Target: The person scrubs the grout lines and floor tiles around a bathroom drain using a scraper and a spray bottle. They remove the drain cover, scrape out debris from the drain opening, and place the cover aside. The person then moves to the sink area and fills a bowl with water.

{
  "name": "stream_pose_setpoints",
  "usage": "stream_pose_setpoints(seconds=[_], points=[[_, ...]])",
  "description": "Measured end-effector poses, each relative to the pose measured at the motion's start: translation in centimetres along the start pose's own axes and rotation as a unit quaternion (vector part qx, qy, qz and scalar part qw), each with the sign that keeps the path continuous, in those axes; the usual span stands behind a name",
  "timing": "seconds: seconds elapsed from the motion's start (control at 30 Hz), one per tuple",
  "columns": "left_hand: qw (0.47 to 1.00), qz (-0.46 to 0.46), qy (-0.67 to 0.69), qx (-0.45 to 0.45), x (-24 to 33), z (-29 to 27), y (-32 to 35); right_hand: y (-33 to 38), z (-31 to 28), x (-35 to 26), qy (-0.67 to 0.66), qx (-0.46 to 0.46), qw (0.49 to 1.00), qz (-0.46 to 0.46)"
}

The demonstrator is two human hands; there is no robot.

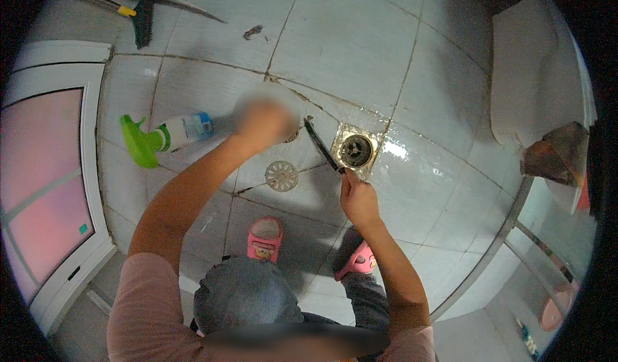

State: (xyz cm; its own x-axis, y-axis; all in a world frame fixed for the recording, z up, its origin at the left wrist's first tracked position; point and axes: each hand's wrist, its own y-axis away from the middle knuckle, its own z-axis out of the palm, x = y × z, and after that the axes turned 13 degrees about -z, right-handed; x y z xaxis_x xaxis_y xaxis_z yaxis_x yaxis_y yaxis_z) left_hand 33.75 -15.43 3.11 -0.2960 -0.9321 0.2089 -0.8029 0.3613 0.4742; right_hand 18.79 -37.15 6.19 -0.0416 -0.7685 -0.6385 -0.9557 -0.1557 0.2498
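Wide tiled floor (347,33) here, green-topped spray bottle (174,134) lying at left, and just right of it the left hand (266,123), too blurred to tell its fingers' state! The right hand (359,200), at the near edge of the square drain (356,151), pinches a slim dark tool (320,145) slanting far and left, while a round slotted disc (281,176) lies left of the drain.
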Motion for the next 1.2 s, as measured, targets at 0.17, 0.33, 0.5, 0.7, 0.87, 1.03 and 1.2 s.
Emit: stream_pose_setpoints(seconds=[0.17,0.33,0.5,0.7,0.87,1.03,1.2], points=[[0.999,-0.05,0.013,-0.012,0.2,0.3,-0.2,0.2,0.4,0.4,0.031,-0.023,0.999,-0.025],[0.998,-0.05,0.012,-0.029,1.3,-0.4,-0.2,0.2,-0.5,0.5,0.004,-0.014,1.0,-0.002],[0.998,-0.054,0.034,-0.001,0.8,0.4,-0.3,-0.2,-0.7,-0.4,-0.027,0.017,0.999,0.006],[0.999,-0.045,0.016,-0.007,0.7,0.9,-0.7,-0.2,-0.8,0.6,-0.022,0.039,0.999,0.009],[0.999,-0.02,-0.026,0.04,0.9,1.7,-0.2,-0.5,-1.1,0.8,-0.023,0.067,0.997,0.002],[0.998,-0.047,-0.024,0.034,0.9,1.6,0.2,-0.8,-1.9,0.1,-0.041,0.052,0.997,0.034],[0.99,0.035,0.026,0.133,0.7,0.5,3.1,-0.5,-2.7,0.2,-0.06,0.055,0.996,0.043]])
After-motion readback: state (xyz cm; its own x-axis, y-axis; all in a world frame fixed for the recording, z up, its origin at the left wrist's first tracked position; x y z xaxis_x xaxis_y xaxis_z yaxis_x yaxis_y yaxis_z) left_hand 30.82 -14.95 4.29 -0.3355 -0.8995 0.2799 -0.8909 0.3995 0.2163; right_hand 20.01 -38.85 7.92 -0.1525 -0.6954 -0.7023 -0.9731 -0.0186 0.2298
